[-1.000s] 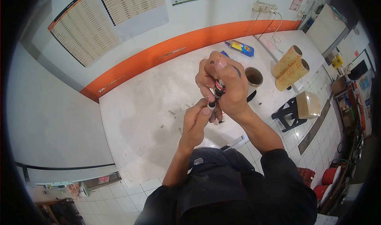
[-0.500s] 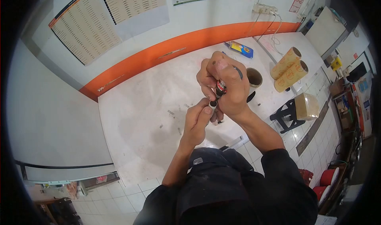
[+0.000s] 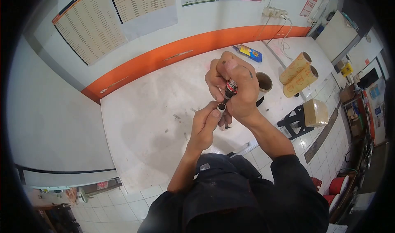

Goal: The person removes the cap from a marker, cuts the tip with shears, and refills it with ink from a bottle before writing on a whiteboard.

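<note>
My right hand is closed around a small ink bottle with a red, white and black label, tipped so its dark nozzle points down. Below it, my left hand pinches a white marker barrel between thumb and fingers. The barrel's dark open end faces up, and the bottle's nozzle is right at its rim. Part of the bottle is hidden inside my right hand. Under my hands, a small white and black piece lies on the white table.
Behind my right hand stands a wide cardboard tube. Two yellow-brown printed rolls are at the table's right. A blue and yellow packet lies near the wall. To the right, a box sits on a black stool.
The bottle's nozzle has shifted slightly, and the barrel's open end shows more fully. Both hands keep their grips; the whole view has moved a little.
</note>
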Available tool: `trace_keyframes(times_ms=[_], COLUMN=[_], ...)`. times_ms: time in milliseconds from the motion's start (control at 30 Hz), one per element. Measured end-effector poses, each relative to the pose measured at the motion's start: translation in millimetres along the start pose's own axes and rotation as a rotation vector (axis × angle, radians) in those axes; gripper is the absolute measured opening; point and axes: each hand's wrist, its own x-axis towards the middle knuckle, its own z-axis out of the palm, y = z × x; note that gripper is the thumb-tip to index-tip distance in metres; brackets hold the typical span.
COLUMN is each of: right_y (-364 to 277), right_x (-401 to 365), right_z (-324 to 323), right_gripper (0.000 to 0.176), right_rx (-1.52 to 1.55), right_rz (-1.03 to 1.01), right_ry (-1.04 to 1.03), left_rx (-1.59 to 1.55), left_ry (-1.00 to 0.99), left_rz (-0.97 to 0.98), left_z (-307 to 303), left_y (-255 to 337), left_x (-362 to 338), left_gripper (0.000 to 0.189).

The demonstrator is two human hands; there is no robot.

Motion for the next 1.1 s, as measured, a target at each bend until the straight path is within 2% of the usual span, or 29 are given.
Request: trace_keyframes(times_ms=[100, 200, 300, 700, 800, 900, 1100], right_y=[1, -3, -1, 4, -2, 2, 4], right_x=[-1, -2, -1, -6, -5, -5, -9], right_z=[0, 9, 10, -5, 10, -3, -8], right_gripper=[0.031, 0.035, 0.035, 0.028, 0.035, 0.028, 0.029], right_rx=[-0.01, -0.075, 0.009, 0.039, -0.036, 0.047, -0.006], right_rz=[-0.003, 0.018, 0.04, -0.004, 0.017, 0.005, -0.021], right_ry=[-0.014, 0.064, 0.116, 0.0, 0.113, 0.034, -0.031], left_rx=[-0.016, 0.002, 0.024, 0.04, 0.05, 0.045, 0.043], left_ry=[0.016, 0.014, 0.005, 0.012, 0.005, -0.001, 0.016], left_rz=[-0.004, 0.0, 0.001, -0.003, -0.005, -0.002, -0.024], left_z=[0, 0, -1, 1, 3, 3, 4], left_y=[0, 1, 1, -1, 2, 0, -2], left_x=[0, -1, -1, -2, -1, -1, -3], left_gripper=[0.038, 0.038, 0.038, 0.037, 0.036, 0.035, 0.034])
